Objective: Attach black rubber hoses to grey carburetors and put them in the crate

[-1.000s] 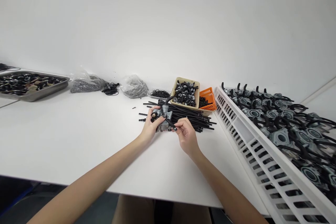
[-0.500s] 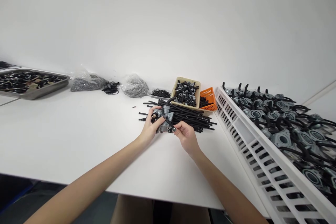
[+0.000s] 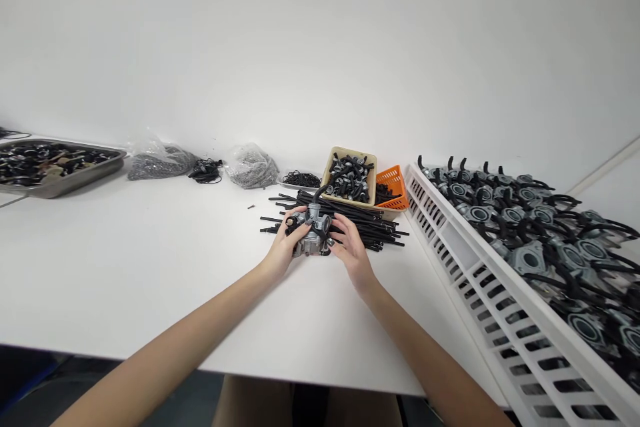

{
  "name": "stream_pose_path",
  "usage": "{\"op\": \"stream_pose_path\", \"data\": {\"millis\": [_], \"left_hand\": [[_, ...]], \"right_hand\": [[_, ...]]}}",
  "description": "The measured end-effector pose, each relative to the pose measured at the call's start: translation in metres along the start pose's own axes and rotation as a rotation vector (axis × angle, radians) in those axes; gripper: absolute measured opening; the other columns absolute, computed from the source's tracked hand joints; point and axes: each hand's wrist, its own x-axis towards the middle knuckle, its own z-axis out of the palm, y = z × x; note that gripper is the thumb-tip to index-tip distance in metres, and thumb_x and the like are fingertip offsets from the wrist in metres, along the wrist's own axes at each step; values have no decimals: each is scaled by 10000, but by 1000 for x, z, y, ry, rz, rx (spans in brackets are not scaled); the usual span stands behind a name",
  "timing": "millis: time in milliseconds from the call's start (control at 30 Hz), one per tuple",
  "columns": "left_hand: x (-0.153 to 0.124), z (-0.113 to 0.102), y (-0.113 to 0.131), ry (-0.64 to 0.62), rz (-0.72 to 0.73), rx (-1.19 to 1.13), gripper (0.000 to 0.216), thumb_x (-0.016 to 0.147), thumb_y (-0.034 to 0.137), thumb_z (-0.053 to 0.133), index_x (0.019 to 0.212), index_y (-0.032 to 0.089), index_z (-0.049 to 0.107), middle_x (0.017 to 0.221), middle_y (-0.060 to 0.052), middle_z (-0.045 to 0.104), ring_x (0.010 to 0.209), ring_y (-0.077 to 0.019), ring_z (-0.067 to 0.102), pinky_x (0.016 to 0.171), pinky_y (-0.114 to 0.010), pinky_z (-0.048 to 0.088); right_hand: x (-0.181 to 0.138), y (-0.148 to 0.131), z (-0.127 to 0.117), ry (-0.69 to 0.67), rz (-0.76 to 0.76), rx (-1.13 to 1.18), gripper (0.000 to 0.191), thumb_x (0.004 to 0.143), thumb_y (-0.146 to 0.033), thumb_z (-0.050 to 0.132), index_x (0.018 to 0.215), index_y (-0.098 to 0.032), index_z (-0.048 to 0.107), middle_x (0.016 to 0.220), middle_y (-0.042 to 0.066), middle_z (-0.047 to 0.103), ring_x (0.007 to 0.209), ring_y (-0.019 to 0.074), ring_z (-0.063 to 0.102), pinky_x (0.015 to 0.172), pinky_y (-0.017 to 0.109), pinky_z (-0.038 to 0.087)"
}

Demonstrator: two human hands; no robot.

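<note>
A grey metal carburetor with a black rubber hose on top is held upright just over the table's near side of a hose pile. Wrapped around its left side is my left hand, thumb across the front. On the right side, my right hand has its thumb and fingers against the body near the round flange, gripping it lightly. Behind the carburetor lies a pile of black rubber hoses, partly covered by the hands.
A white slotted crate full of carburetors stands at the right. Beyond the hoses sit a beige basket of small parts and an orange basket. Plastic bags and a metal tray of parts are at the left.
My right hand has let go of the short black hose's lower end and opened out against the carburetor's right side. The carburetor has turned slightly, showing its flange. The view has shifted a little.
</note>
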Motion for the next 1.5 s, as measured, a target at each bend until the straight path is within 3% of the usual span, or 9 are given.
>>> {"op": "stream_pose_path", "data": {"millis": [167, 367, 633, 833, 967, 1133, 1267, 1367, 1500], "left_hand": [[0, 1, -4, -57, -73, -116, 491, 742, 311, 732, 1180, 236, 524, 992, -40, 638, 725, -194, 653, 564, -327, 580], [4, -6, 1, -52, -232, -358, 409, 845, 398, 603, 1186, 175, 583, 876, -66, 706, 650, -205, 673, 561, -318, 560], [3, -9, 15, -475, -419, -479, 725, 914, 659, 309, 1354, 113, 494, 1091, -188, 701, 792, -302, 712, 620, -406, 574], [-1, -7, 15, -482, -439, -417, 760, 880, 694, 360, 1381, 133, 465, 1168, -193, 670, 858, -318, 706, 694, -439, 575], [-4, -1, 15, -312, -341, -311, 695, 849, 633, 498, 1376, 183, 467, 1117, -148, 698, 875, -323, 702, 689, -418, 575], [1, -6, 11, -100, 45, -17, 693, 725, 614, 639, 1288, 229, 514, 1229, -86, 642, 1093, -335, 617, 844, -393, 551], [14, -19, 7, -99, 329, 341, 734, 703, 687, 602, 1288, 260, 489, 1353, -81, 544, 1334, -351, 410, 1040, -417, 439], [19, -20, 7, -118, 400, 497, 793, 678, 782, 515, 1305, 300, 463, 1418, -66, 485, 1382, -374, 335, 1117, -489, 350], [20, -12, -2, -166, 395, 654, 872, 630, 832, 434, 1329, 311, 445, 1452, -85, 443, 1296, -454, 420, 879, -536, 534]], "right_hand": [[0, -3, 5, -110, 96, 136, 614, 763, -456, 716, 1282, -254, 458, 1160, 89, 676, 1067, 255, 642, 922, 427, 515], [-4, -15, 2, -135, -45, -88, 509, 786, -371, 714, 1241, -230, 533, 1083, 68, 703, 1044, 229, 648, 988, 412, 469], [-5, -21, -7, 14, -200, -149, 240, 913, -398, 545, 1053, -232, 649, 1010, 59, 681, 993, 224, 628, 910, 378, 468], [-3, -22, -9, 67, -217, -126, 233, 913, -408, 514, 1009, -234, 637, 969, 48, 644, 922, 206, 601, 851, 360, 481], [-8, -24, -3, -10, -271, -215, 377, 851, -421, 594, 1180, -237, 578, 1061, 67, 619, 1019, 234, 589, 910, 392, 470], [-15, -11, 13, -93, -210, -291, 895, 625, -377, 826, 1402, -280, 392, 1373, 97, 502, 1179, 270, 541, 899, 371, 508], [-10, -5, 16, -80, -102, -174, 933, 508, -413, 887, 1338, -302, 474, 1164, 48, 646, 1015, 257, 639, 882, 390, 527], [-15, -22, 13, -1, -154, -138, 951, 402, -424, 917, 1270, -299, 550, 1088, 26, 669, 967, 257, 643, 890, 386, 521], [-46, -66, 2, 60, -185, -24, 729, 458, -444, 897, 1115, -264, 637, 962, -2, 673, 848, 214, 636, 809, 326, 537]]}}
